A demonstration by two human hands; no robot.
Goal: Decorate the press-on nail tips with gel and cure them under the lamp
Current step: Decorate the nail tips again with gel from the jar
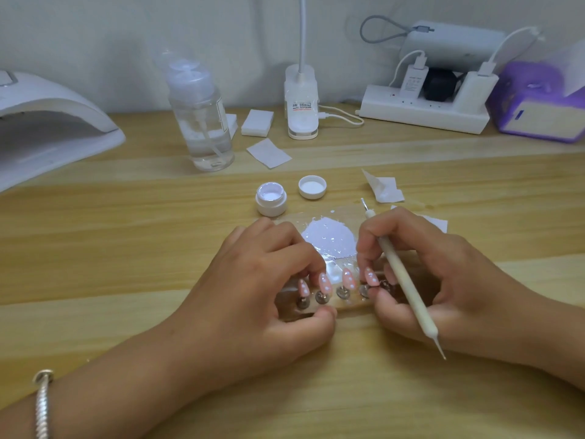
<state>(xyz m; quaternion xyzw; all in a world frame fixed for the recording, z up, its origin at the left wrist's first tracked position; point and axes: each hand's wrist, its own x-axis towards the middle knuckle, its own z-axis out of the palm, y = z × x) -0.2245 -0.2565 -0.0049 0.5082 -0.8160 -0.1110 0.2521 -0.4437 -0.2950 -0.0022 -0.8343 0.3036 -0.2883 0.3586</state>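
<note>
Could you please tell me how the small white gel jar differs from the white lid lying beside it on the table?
The small round white plastic gel jar stands taller; the round white plastic lid is shallower. The jar holds glossy pale gel, while the lid's inside looks plain matte white. The jar sits left of the lid and slightly nearer the person. Both are open side up on the wooden table.
</note>
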